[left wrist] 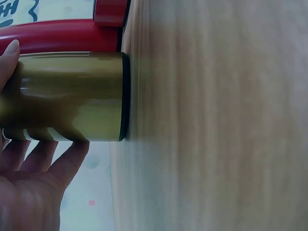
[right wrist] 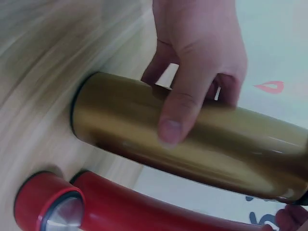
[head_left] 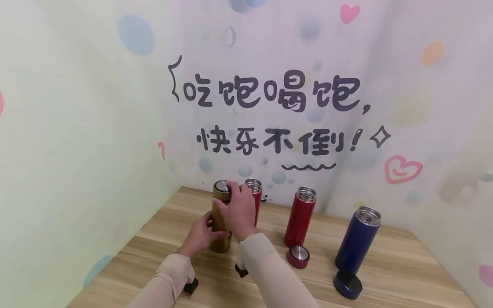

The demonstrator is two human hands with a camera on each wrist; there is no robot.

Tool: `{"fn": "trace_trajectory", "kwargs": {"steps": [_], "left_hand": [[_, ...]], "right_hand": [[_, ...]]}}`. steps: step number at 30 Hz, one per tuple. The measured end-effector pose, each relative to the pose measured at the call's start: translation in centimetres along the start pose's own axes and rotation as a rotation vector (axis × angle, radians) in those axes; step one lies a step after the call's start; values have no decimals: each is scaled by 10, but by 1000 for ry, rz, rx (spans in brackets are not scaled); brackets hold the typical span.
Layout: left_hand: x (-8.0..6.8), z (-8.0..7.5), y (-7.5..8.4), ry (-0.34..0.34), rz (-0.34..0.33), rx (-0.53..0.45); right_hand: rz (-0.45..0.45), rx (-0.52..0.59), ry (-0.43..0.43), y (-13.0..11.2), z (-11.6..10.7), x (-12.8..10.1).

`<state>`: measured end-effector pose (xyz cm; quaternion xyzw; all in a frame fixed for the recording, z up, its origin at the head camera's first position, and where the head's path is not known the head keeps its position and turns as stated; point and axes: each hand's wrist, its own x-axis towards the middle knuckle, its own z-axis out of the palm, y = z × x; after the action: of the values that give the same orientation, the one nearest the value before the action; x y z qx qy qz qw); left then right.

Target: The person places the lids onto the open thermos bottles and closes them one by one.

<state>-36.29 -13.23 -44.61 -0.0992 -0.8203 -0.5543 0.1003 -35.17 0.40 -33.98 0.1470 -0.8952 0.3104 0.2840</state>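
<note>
A gold bottle [head_left: 221,231] stands on the wooden table [head_left: 393,261] with its steel-topped cap [head_left: 222,187] on. My left hand [head_left: 214,233] grips the bottle's lower body; in the left wrist view its fingers [left wrist: 45,161] curl under the gold bottle [left wrist: 72,96]. My right hand [head_left: 231,197] wraps around the cap end. The right wrist view shows the left hand [right wrist: 197,72] around the gold bottle [right wrist: 202,144]. A red bottle [head_left: 254,190] with no cap stands just behind, touching or nearly touching the gold one.
A second uncapped red bottle [head_left: 300,217] stands mid-table with its red cap [head_left: 298,256] in front. To the right stands a blue bottle [head_left: 357,239], its blue cap [head_left: 348,284] lying near the front edge. Printed walls enclose the table's back and sides.
</note>
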Motion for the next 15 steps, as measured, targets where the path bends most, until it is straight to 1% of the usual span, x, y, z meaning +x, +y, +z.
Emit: {"fn": "trace_trajectory", "kwargs": {"steps": [1,3,4,6,8,9,12,15], "left_hand": [[0,0,0,-3,2,5],[1,0,1,-4,-1,14],[1,0,1,-5,-7,17],[1,0,2,-4,-12,25],[1,1,2,-2,-20,28],[1,1,3,-3,-24,27],[2,2,4,-5,-32,24],[2,1,3,-6,-33,10]], "right_hand": [[7,10,-13,0,-1,1],[31,91,-75,0,-5,4],[42,152,-120,1,-7,6],[34,280,-223,6,-12,10],[7,389,-319,13,-18,15],[-10,427,-361,16,-21,17],[-53,464,-455,25,-30,21],[-38,446,-505,29,-33,24]]}}
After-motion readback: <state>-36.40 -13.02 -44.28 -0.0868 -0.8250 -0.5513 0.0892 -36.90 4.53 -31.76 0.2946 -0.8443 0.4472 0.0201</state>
